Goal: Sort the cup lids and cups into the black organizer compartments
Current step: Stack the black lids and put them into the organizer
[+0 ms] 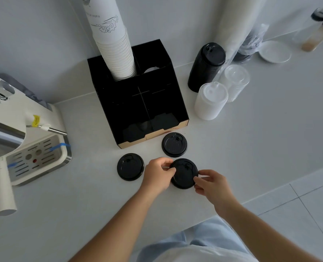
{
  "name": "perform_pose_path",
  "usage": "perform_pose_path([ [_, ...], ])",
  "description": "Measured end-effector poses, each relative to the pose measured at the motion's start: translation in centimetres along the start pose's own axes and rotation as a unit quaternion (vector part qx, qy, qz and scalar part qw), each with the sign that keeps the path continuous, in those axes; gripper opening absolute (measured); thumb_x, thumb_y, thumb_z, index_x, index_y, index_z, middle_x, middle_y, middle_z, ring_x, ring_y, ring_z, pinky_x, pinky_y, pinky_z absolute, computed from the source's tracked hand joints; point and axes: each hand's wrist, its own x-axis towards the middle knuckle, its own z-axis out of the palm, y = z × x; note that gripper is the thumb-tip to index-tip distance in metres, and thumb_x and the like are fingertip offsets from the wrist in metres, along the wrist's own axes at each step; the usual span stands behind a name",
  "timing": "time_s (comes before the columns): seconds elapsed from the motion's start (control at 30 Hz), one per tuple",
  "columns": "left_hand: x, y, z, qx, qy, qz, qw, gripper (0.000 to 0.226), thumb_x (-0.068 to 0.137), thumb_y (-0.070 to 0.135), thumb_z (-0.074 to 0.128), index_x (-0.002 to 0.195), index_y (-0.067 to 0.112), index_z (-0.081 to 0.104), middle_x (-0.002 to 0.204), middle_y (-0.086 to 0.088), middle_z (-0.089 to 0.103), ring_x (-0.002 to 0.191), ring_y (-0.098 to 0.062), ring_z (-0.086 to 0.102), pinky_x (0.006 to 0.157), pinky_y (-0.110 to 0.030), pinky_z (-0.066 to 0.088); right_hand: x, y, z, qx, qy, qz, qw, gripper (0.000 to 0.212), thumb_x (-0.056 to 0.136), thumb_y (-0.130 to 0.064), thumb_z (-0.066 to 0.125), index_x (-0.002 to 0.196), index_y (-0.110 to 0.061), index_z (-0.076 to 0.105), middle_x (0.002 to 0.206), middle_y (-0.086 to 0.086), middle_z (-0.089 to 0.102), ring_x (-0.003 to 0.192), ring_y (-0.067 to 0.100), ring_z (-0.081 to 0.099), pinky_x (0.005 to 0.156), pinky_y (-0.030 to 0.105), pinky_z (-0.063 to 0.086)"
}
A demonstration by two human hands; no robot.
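Observation:
The black organizer [162,103] stands on the white counter against the wall. A tall stack of white paper cups [113,44] rises from its rear left compartment. Three black lids lie in front of it: one at the left [130,166], one close to the organizer's front [174,144], and one nearest me [184,173]. My left hand [158,175] pinches the nearest lid's left edge. My right hand [211,183] grips its right edge. To the organizer's right stand a stack of black lids [207,66], a stack of white lids [210,101] and clear lids [235,81].
A white coffee machine [24,144] with a steam wand and drip tray fills the left side. Sleeves of cups [238,21] lean on the wall at the back right, beside a white saucer [275,52] and two bottles [319,29]. The counter edge runs at the right, with tiled floor below.

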Motion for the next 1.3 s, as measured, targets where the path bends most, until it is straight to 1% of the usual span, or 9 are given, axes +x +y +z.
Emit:
perform_pose_path([
  [0.2, 0.4, 0.4, 0.9, 0.045, 0.007, -0.001, 0.999, 0.028, 0.085, 0.015, 0.067, 0.112, 0.018, 0.071, 0.103, 0.003, 0.074, 0.087, -0.006, 0.066, 0.075, -0.014, 0.046, 0.9, -0.2, -0.2, -0.005, 0.001, 0.014, 1.0, 0.014, 0.088, -0.007, 0.069, 0.102, -0.01, 0.066, 0.08, 0.013, 0.071, 0.067, 0.026, 0.067, 0.085, 0.044, 0.061],
  [0.47, 0.5, 0.1, 1.3, 0.102, 0.013, 0.004, 0.995, 0.03, 0.086, 0.017, 0.065, 0.116, 0.017, 0.069, 0.109, 0.001, 0.073, 0.099, -0.014, 0.067, 0.087, -0.026, 0.053, 1.5, -0.4, -0.4, -0.088, 0.004, 0.004, 0.996, 0.008, 0.084, -0.015, 0.073, 0.091, -0.015, 0.068, 0.062, 0.006, 0.067, 0.059, 0.022, 0.062, 0.078, 0.048, 0.06],
  [0.57, 0.4, 0.1, 1.4, 0.114, 0.011, 0.003, 0.993, 0.031, 0.086, 0.017, 0.065, 0.117, 0.017, 0.069, 0.11, 0.0, 0.073, 0.1, -0.016, 0.067, 0.089, -0.029, 0.054, 1.5, -0.3, -0.4, -0.118, 0.005, 0.0, 0.993, 0.009, 0.085, -0.019, 0.072, 0.092, -0.018, 0.068, 0.06, 0.004, 0.067, 0.056, 0.02, 0.061, 0.071, 0.041, 0.06],
  [0.7, 0.5, 0.3, 1.4, 0.107, 0.013, -0.004, 0.994, 0.032, 0.085, 0.015, 0.065, 0.117, 0.016, 0.069, 0.109, -0.001, 0.073, 0.098, -0.016, 0.068, 0.084, -0.022, 0.051, 1.7, -0.3, -0.3, -0.145, 0.008, -0.009, 0.989, 0.007, 0.085, -0.021, 0.071, 0.091, -0.02, 0.068, 0.058, 0.001, 0.067, 0.052, 0.018, 0.061, 0.062, 0.033, 0.054],
  [0.83, 0.6, 0.5, 1.3, 0.09, 0.01, -0.016, 0.996, 0.032, 0.085, 0.012, 0.065, 0.117, 0.015, 0.069, 0.109, -0.001, 0.073, 0.099, -0.015, 0.067, 0.081, -0.018, 0.047, 1.9, -0.4, -0.1, -0.141, 0.003, -0.008, 0.99, 0.005, 0.086, -0.017, 0.07, 0.091, -0.017, 0.07, 0.062, 0.001, 0.068, 0.055, 0.019, 0.06, 0.064, 0.036, 0.056],
  [0.97, 0.2, 0.3, 1.3, 0.068, 0.018, -0.021, 0.997, 0.031, 0.085, 0.012, 0.065, 0.115, 0.016, 0.07, 0.108, 0.0, 0.073, 0.099, -0.015, 0.066, 0.084, -0.021, 0.05, 1.7, -0.2, 0.0, -0.089, -0.009, 0.016, 0.996, 0.006, 0.086, -0.008, 0.069, 0.084, -0.014, 0.071, 0.074, 0.007, 0.069, 0.065, 0.021, 0.061, 0.081, 0.044, 0.06],
  [1.07, -0.1, 0.1, 1.2, 0.051, 0.023, -0.017, 0.998, 0.028, 0.084, 0.014, 0.066, 0.111, 0.017, 0.071, 0.103, 0.003, 0.073, 0.094, -0.012, 0.067, 0.082, -0.022, 0.051, 1.4, -0.1, -0.1, -0.06, -0.011, 0.026, 0.998, 0.008, 0.087, -0.008, 0.069, 0.082, -0.014, 0.071, 0.079, 0.009, 0.069, 0.069, 0.023, 0.062, 0.085, 0.046, 0.059],
  [1.2, 0.0, -0.2, 0.4, 0.017, 0.033, -0.024, 0.999, 0.024, 0.085, 0.013, 0.069, 0.109, 0.015, 0.072, 0.087, 0.011, 0.066, 0.078, 0.0, 0.063, 0.066, -0.01, 0.047, 1.8, -1.0, -0.3, -0.041, -0.032, 0.023, 0.998, 0.005, 0.088, -0.009, 0.07, 0.089, -0.012, 0.074, 0.086, 0.009, 0.071, 0.078, 0.023, 0.066, 0.082, 0.037, 0.059],
  [1.3, 0.3, 0.2, -0.2, -0.007, 0.05, -0.019, 0.999, 0.025, 0.085, 0.015, 0.069, 0.11, 0.014, 0.072, 0.087, 0.01, 0.068, 0.078, 0.001, 0.064, 0.067, -0.011, 0.048, 2.4, -2.3, 0.0, -0.035, -0.044, 0.009, 0.998, 0.012, 0.086, -0.009, 0.071, 0.099, -0.01, 0.071, 0.091, 0.007, 0.073, 0.08, 0.024, 0.067, 0.086, 0.038, 0.059],
])
